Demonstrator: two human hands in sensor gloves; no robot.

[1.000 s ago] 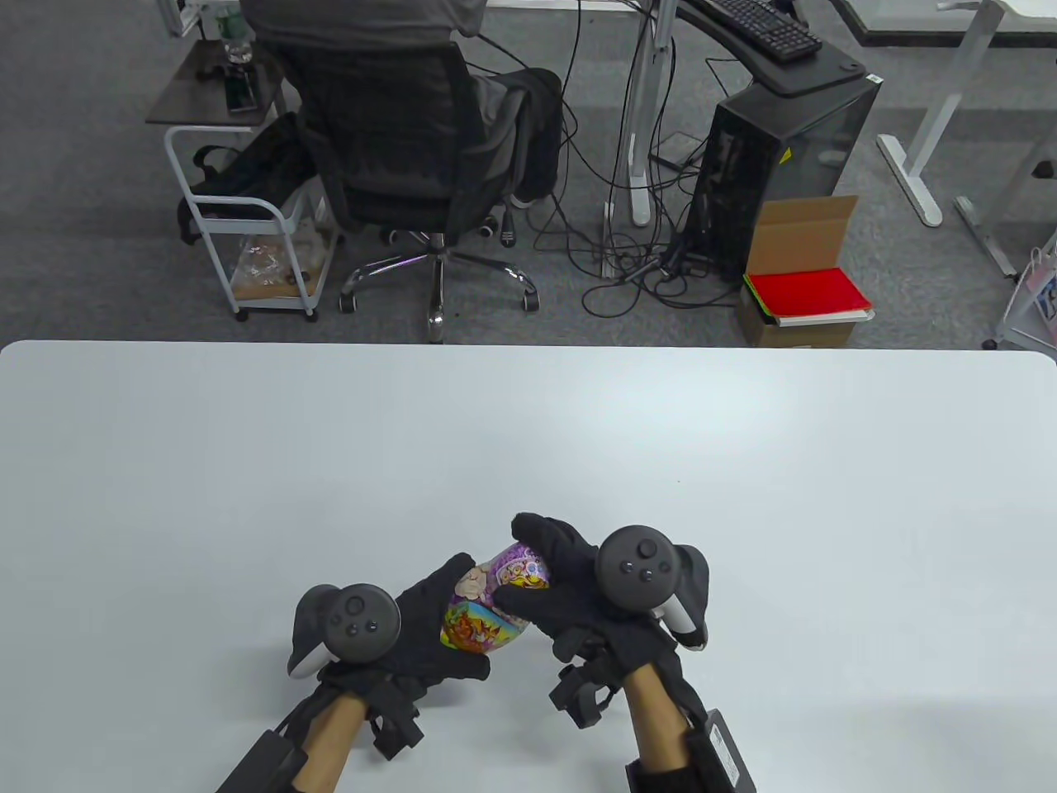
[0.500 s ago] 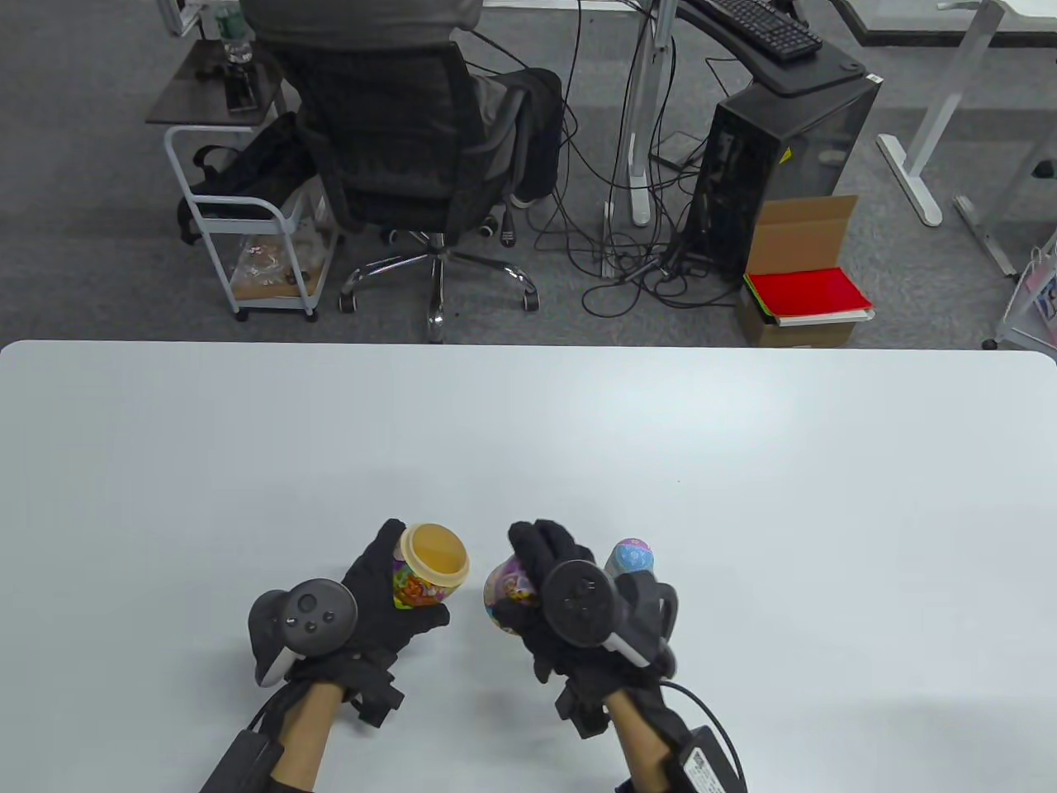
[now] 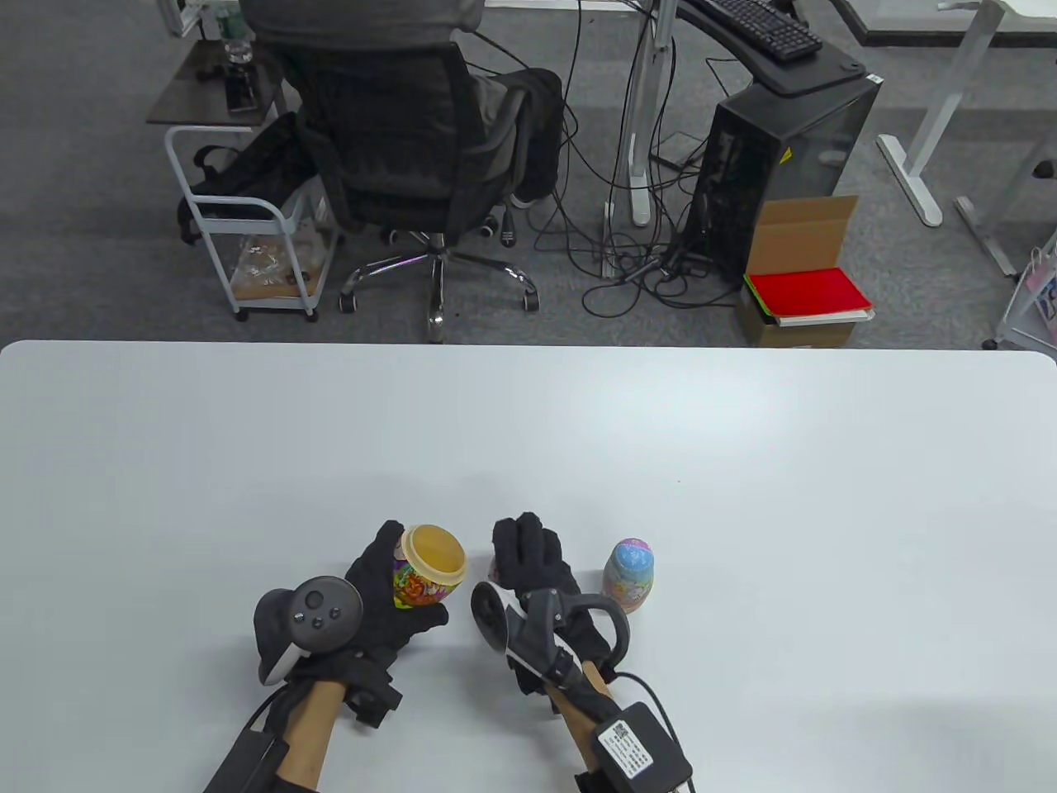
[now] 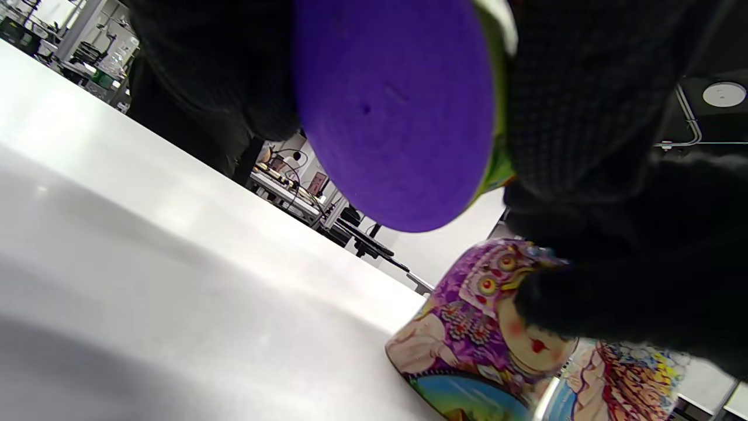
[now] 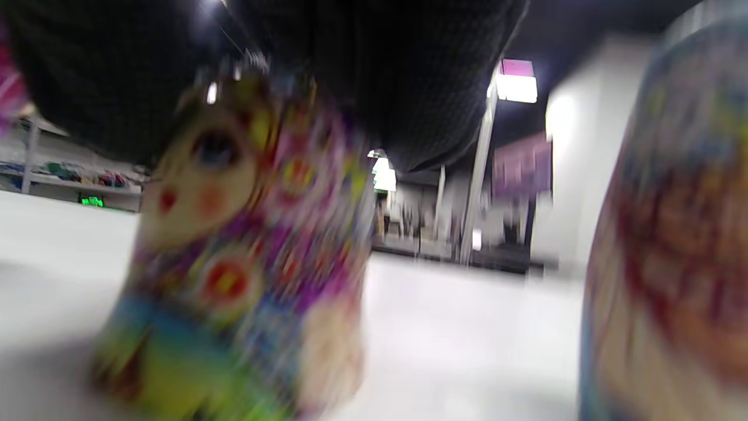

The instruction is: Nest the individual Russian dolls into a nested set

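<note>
Beside the small doll (image 3: 628,574) (standing free), left grip (image 3: 388,607) clasps doll base (image 3: 425,570), right grip (image 3: 533,570) doll top (image 4: 473,327).

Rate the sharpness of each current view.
Table view: sharp, even light, soft shadows under the left hand. Left wrist view: doll base crisp; table glare. Right wrist view: doll top smeared by motion blur.

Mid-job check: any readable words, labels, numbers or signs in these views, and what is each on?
None can be read.
White label on the black box at the right wrist: print and code too small.
Yellow sticker on the computer tower: too small.
Green lit sign in the right wrist view: blurred.
Doll bottom half and small doll: pictures only, no lettering visible.
</note>
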